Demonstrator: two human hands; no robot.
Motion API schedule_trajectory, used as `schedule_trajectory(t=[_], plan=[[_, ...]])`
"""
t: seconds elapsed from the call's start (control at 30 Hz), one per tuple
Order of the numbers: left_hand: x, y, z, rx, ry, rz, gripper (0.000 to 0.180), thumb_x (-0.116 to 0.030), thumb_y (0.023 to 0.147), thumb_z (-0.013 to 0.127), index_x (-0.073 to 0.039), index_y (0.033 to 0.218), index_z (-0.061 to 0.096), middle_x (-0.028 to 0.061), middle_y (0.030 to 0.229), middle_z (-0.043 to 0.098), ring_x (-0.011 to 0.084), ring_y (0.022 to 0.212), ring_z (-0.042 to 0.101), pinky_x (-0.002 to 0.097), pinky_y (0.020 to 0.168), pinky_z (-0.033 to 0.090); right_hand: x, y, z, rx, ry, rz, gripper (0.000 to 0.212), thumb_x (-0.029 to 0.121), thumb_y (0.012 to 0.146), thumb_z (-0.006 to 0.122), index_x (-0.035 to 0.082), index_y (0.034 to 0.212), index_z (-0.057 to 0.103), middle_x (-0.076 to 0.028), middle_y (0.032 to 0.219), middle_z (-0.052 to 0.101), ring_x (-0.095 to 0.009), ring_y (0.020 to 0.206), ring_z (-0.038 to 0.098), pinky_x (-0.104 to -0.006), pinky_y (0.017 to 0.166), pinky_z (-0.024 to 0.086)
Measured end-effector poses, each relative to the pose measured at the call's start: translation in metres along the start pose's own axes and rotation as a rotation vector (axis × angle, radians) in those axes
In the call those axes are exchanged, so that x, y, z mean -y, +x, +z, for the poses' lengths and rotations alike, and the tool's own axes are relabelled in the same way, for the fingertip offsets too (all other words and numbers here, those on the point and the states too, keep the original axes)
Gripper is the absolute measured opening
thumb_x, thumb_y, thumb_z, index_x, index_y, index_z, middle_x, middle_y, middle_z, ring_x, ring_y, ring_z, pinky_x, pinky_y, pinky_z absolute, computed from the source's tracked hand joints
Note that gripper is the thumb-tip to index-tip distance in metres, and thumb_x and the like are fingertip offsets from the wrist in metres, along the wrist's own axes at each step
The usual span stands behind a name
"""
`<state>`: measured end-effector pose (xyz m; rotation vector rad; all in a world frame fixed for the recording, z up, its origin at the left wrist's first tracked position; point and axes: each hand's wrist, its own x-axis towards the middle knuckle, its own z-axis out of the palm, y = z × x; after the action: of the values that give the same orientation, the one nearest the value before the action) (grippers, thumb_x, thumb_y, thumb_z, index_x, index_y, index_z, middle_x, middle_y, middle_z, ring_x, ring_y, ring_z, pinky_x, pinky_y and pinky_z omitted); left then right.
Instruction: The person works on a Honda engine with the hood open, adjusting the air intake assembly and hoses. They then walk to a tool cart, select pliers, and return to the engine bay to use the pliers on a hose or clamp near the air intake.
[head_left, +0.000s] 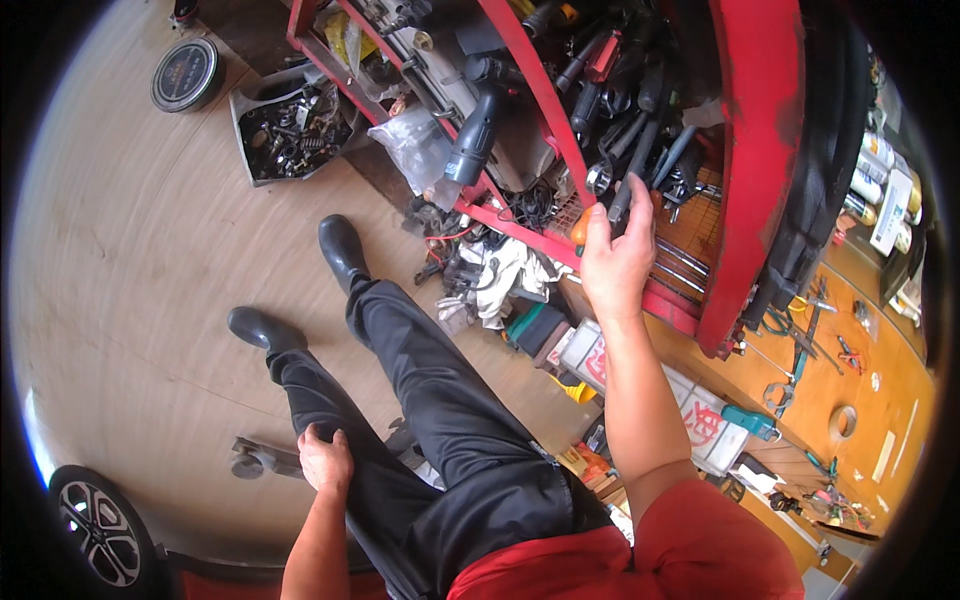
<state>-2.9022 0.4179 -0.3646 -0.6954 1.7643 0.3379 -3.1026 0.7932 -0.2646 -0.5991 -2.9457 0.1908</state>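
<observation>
My right hand (616, 262) reaches into a red metal tool cart (768, 130). Its thumb and forefinger are stretched apart beside a dark tool handle (619, 204), and whether they touch it I cannot tell. An orange handle (581, 226) lies just left of the thumb. Above the fingers are a shiny ring-shaped metal tool end (598, 178) and a red-handled tool (604, 58) among a heap of dark tools. Down by my left thigh, my left hand (325, 461) is curled closed. What it holds, if anything, is hidden.
A black cordless tool (474, 138) sits at the cart's left side near a clear plastic bag (412, 146). On the floor stand a tray of metal parts (240, 128) and a round tin (186, 74). White gloves (508, 272) lie below the cart. A wooden workbench (868, 375) extends right.
</observation>
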Motion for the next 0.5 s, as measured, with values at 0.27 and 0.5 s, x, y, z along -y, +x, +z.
schedule_trajectory(t=[0.27,0.5], plan=[[0.002,0.001,-0.004,0.001,0.002,0.012,0.055,-0.028,0.083,0.070,-0.004,0.131,0.056,0.0184,0.135,0.053,0.0347,0.123,0.053,0.0416,0.102,0.044,0.017,0.006,0.015,-0.076,-0.133,-0.112,0.042,0.015,0.087,0.065,0.000,0.125,0.055,-0.020,0.109,0.062,-0.039,0.106,0.054,-0.0479,0.095,0.041],[0.011,0.006,-0.013,-0.014,0.020,0.045,0.054,-0.029,0.084,0.069,-0.003,0.130,0.055,0.0185,0.132,0.055,0.0350,0.121,0.054,0.0417,0.102,0.044,0.033,0.022,0.032,-0.190,-0.142,-0.113,0.038,0.021,0.088,0.067,0.005,0.122,0.061,-0.020,0.109,0.062,-0.039,0.105,0.054,-0.0477,0.094,0.042]])
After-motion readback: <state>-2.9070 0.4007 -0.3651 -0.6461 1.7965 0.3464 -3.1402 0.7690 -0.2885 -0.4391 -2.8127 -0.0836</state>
